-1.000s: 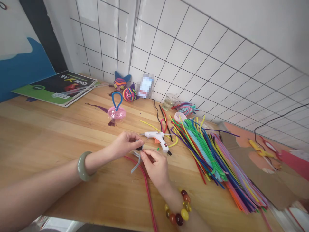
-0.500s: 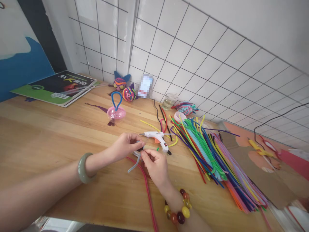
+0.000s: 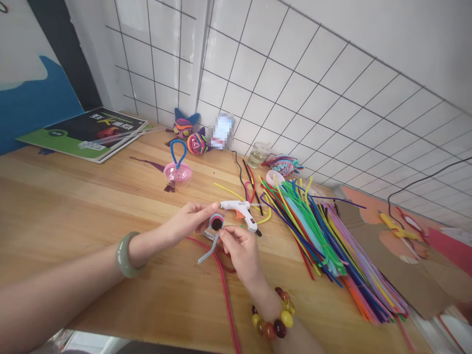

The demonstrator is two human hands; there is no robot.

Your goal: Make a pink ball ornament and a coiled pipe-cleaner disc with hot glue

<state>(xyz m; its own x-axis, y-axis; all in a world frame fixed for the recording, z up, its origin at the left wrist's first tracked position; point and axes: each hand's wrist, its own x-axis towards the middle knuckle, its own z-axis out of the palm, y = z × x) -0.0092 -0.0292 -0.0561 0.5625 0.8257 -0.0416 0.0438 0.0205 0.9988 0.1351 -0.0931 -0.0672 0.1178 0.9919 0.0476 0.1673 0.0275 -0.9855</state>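
Between my two hands is a small round coil of pipe cleaner, black in the middle with pink and light blue rings around it. My left hand, with a green bangle at the wrist, grips the coil's left and upper edge. My right hand, wearing a beaded bracelet, pinches its lower right edge. A loose light blue tail hangs from the coil to the lower left. Just behind the hands lies a white glue gun with an orange trigger. A long pink-red pipe cleaner runs under the hands towards me.
Bundled pipe cleaners in many colours lie on the right. Behind stand a pink clear dome with a blue loop, wrapped colourful figures, a phone and a glass jar. A magazine lies at the far left.
The coil has turned so its round face now shows towards me. My left thumb has straightened and lifted along its top edge. The light blue tail has shifted slightly right.
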